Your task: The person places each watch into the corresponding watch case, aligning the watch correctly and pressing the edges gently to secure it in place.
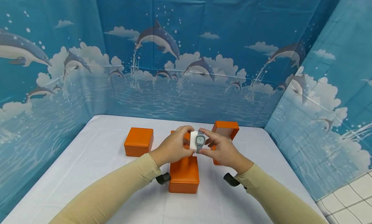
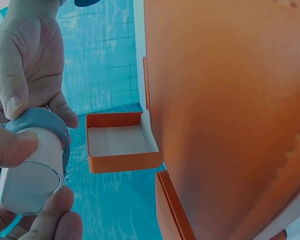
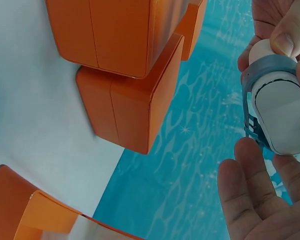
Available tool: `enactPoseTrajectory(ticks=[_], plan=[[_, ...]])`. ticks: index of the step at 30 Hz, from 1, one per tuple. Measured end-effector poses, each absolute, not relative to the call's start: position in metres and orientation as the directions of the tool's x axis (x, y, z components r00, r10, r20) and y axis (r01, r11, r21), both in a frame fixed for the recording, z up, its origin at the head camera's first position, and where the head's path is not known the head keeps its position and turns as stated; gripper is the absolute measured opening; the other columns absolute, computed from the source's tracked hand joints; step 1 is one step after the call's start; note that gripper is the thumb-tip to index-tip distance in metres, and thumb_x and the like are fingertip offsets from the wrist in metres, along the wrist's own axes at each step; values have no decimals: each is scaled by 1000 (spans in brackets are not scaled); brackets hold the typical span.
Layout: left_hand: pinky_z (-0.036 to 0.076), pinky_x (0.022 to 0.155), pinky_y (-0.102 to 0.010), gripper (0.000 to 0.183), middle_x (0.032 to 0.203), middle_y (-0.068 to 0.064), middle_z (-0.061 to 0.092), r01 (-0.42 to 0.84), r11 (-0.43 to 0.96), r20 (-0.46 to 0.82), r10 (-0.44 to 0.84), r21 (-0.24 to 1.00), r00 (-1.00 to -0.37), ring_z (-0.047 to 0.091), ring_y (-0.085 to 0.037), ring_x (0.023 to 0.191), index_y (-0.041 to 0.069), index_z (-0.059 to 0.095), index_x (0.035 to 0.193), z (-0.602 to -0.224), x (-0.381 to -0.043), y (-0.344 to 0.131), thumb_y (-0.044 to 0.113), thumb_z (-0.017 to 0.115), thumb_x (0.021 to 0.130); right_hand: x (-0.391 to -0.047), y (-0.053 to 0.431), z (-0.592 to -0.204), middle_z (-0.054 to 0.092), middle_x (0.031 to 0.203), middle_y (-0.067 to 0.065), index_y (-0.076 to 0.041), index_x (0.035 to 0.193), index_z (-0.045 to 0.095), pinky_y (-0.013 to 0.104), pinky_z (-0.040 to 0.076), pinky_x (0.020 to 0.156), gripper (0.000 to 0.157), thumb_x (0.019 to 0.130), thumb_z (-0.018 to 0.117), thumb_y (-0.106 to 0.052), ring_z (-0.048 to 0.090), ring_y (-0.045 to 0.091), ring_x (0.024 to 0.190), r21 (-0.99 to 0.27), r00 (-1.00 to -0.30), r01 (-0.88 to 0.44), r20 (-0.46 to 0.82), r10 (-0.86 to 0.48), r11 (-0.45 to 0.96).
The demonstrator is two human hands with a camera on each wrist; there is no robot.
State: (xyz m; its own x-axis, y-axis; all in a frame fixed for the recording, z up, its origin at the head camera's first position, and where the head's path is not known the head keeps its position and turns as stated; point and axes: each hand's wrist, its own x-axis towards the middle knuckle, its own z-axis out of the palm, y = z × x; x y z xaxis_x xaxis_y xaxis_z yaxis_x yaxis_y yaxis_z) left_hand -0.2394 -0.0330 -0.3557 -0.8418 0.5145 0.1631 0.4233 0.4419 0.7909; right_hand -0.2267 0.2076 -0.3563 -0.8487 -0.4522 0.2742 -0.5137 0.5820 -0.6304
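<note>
Both hands hold a wristwatch (image 1: pixel 200 140) with a grey-blue strap, fitted around a white watch cushion (image 1: pixel 192 142). My left hand (image 1: pixel 174 145) grips the cushion from the left, thumb below and fingers above. From the other side my right hand (image 1: pixel 223 150) pinches the watch at the strap's upper and lower ends. The square pale dial faces up towards the head camera. In the left wrist view the strap (image 2: pixel 42 119) loops round the cushion (image 2: pixel 32 187). The right wrist view shows the strap's buckle side (image 3: pixel 255 125) hanging at the cushion's edge.
A closed orange box (image 1: pixel 139 141) stands at the left, another (image 1: pixel 184 175) below the hands. Behind the hands is a partly hidden orange box (image 1: pixel 186 136). An orange box with its lid raised (image 1: pixel 226 129) stands behind the right hand. White cloth (image 1: pixel 110 172) covers the table.
</note>
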Motion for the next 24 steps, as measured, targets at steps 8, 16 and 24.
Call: enactPoseTrajectory(ticks=[8, 16, 24], plan=[[62, 92, -30, 69, 137, -4, 54, 430, 445, 164, 520, 786, -838, 70, -11, 108, 16, 44, 150, -355, -239, -33, 14, 82, 93, -227, 208, -356, 70, 134, 10, -17, 161, 46, 48, 62, 94, 79, 92, 84, -22, 71, 23, 109, -631, -846, -516, 270, -459, 579], [61, 93, -30, 71, 139, -3, 54, 439, 449, 171, 521, 778, -836, 71, -11, 108, 15, 43, 152, -356, -240, -33, 15, 82, 92, -228, 208, -357, 69, 138, 8, -16, 162, 44, 41, 63, 93, 80, 92, 84, -22, 71, 22, 111, -603, -835, -538, 286, -471, 588], [62, 92, -29, 71, 140, -4, 54, 441, 445, 173, 523, 780, -834, 71, -11, 109, 15, 43, 152, -356, -240, -34, 15, 82, 92, -227, 208, -357, 55, 158, 7, -17, 163, 41, 43, 63, 94, 81, 94, 83, -23, 69, 25, 115, -561, -816, -571, 303, -493, 600]])
